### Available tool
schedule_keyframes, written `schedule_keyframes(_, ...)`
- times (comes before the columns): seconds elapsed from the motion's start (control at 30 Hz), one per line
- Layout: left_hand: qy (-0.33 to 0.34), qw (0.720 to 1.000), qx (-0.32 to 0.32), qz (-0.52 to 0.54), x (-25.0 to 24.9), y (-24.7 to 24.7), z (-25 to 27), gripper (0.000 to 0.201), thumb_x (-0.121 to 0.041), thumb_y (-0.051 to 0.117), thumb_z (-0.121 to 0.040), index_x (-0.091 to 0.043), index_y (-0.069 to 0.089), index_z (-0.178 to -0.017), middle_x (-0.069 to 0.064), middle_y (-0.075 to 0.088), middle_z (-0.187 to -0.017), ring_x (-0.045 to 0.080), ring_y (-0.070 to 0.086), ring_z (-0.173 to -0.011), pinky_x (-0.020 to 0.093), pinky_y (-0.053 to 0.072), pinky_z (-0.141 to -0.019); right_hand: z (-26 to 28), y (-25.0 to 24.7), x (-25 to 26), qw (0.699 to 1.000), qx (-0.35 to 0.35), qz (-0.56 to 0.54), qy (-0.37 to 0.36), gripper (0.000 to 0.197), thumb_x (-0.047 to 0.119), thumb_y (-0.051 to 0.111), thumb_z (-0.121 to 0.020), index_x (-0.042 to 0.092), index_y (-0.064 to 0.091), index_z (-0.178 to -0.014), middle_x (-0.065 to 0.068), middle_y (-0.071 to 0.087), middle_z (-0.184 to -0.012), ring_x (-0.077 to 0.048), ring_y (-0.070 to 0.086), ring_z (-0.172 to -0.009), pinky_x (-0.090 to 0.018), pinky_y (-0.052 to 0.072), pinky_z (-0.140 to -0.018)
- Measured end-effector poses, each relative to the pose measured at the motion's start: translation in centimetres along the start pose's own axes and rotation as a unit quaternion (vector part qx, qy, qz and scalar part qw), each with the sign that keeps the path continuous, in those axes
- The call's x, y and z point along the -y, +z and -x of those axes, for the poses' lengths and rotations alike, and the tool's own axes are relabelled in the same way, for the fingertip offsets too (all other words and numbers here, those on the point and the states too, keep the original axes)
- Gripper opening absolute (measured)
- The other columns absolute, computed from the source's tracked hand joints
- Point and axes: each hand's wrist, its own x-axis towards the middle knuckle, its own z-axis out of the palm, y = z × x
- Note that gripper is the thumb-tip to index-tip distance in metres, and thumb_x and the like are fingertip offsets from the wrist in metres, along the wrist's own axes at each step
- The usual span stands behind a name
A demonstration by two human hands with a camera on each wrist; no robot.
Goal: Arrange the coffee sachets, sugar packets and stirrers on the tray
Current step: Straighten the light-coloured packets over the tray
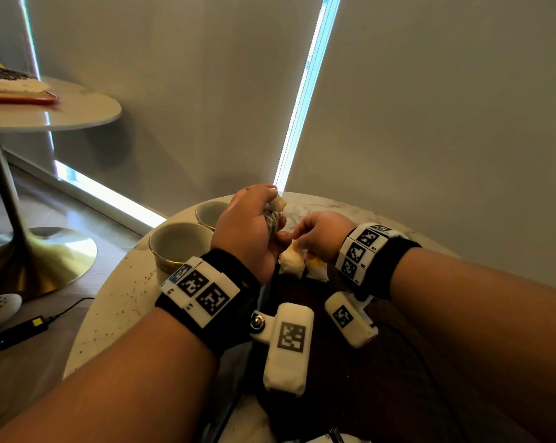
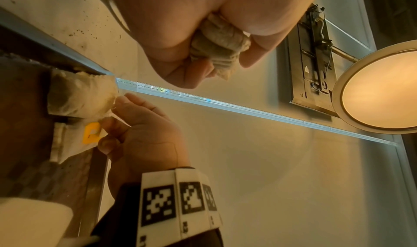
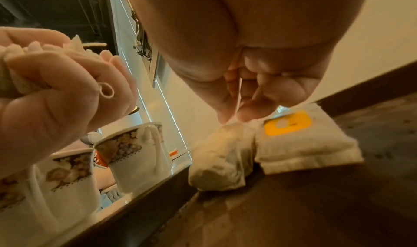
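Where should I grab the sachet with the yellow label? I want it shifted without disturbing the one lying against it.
Pinch the sachet with the yellow label by its crimped edge on the side away from its neighbour, coming from above. It lies flat on the dark tray, so only its thin rims offer a hold. The right hand already pinches the other sachet, which lies close against it.

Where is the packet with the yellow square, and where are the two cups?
Packet with the yellow square (image 3: 302, 140), right wrist view, on its white face.
Near cup (image 1: 177, 243), head view, inside wall.
Far cup (image 1: 211, 212), head view, inside wall.
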Motion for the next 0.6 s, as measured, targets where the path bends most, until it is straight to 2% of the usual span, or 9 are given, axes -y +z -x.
schedule_keyframes(0.07, -0.004, 1.0, 0.0, -0.003, 0.0, 0.0, 0.0, 0.008, -0.018, 0.058, -0.095, -0.016, 0.063, -0.102, 0.01, 0.053, -0.098, 0.017, 0.053, -0.072, 0.024, 0.042, -0.048, 0.2, -0.2, -0.2, 1.0, -0.02, -0.013, -0.009, 0.009, 0.018, 0.07, -0.091, 0.02, 0.07, -0.1, 0.001, 0.069, -0.089, -0.012, 0.066, -0.076, -0.02, 0.049, -0.059)
schedule_keyframes(0.1, -0.006, 1.0, 0.0, -0.005, 0.0, 0.0, 0.0, 0.008, -0.018, 0.058, -0.095, -0.016, 0.063, -0.102, 0.01, 0.053, -0.099, 0.017, 0.053, -0.074, 0.024, 0.043, -0.048, 0.4, -0.4, -0.3, 0.999, -0.033, -0.024, -0.015, 0.009, 0.019, 0.07, -0.091, 0.021, 0.07, -0.1, 0.002, 0.069, -0.09, -0.011, 0.066, -0.076, -0.02, 0.047, -0.058)
schedule_keyframes(0.27, -0.001, 1.0, -0.001, -0.005, 0.0, 0.0, 0.2, 0.007, -0.017, 0.058, -0.096, -0.015, 0.062, -0.101, 0.01, 0.053, -0.097, 0.017, 0.052, -0.074, 0.024, 0.042, -0.05, 2.1, -1.4, -0.9, 0.993, -0.073, -0.076, -0.055, 0.004, 0.02, 0.068, -0.091, 0.023, 0.07, -0.091, 0.002, 0.071, -0.086, -0.011, 0.067, -0.077, -0.026, 0.054, -0.066)
schedule_keyframes(0.37, 0.002, 1.0, 0.003, -0.005, 0.1, -0.1, 0.2, 0.008, -0.017, 0.057, -0.096, -0.015, 0.062, -0.102, 0.01, 0.052, -0.096, 0.017, 0.052, -0.072, 0.024, 0.042, -0.05, 3.6, -1.5, -0.9, 0.995, -0.008, -0.06, -0.079, 0.01, 0.021, 0.066, -0.093, 0.027, 0.074, -0.092, 0.007, 0.072, -0.087, -0.008, 0.066, -0.081, -0.024, 0.051, -0.072)
schedule_keyframes(0.47, 0.003, 1.0, 0.004, -0.004, 0.2, 0.0, 0.2, 0.009, -0.016, 0.057, -0.096, -0.014, 0.062, -0.103, 0.009, 0.052, -0.093, 0.016, 0.052, -0.071, 0.024, 0.042, -0.05, 5.2, -1.0, -0.4, 0.991, 0.065, 0.043, -0.11, 0.014, 0.032, 0.065, -0.094, 0.033, 0.075, -0.103, 0.016, 0.071, -0.096, 0.001, 0.061, -0.088, -0.018, 0.045, -0.075)
schedule_keyframes(0.6, 0.002, 1.0, 0.003, 0.008, 0.2, 0.0, 0.2, 0.008, -0.014, 0.056, -0.096, -0.014, 0.061, -0.101, 0.008, 0.052, -0.091, 0.016, 0.052, -0.07, 0.023, 0.041, -0.049, 5.9, 0.1, 0.1, 0.975, 0.089, 0.143, -0.146, 0.024, 0.04, 0.061, -0.095, 0.034, 0.072, -0.116, 0.019, 0.066, -0.104, -0.001, 0.06, -0.096, -0.026, 0.051, -0.091)
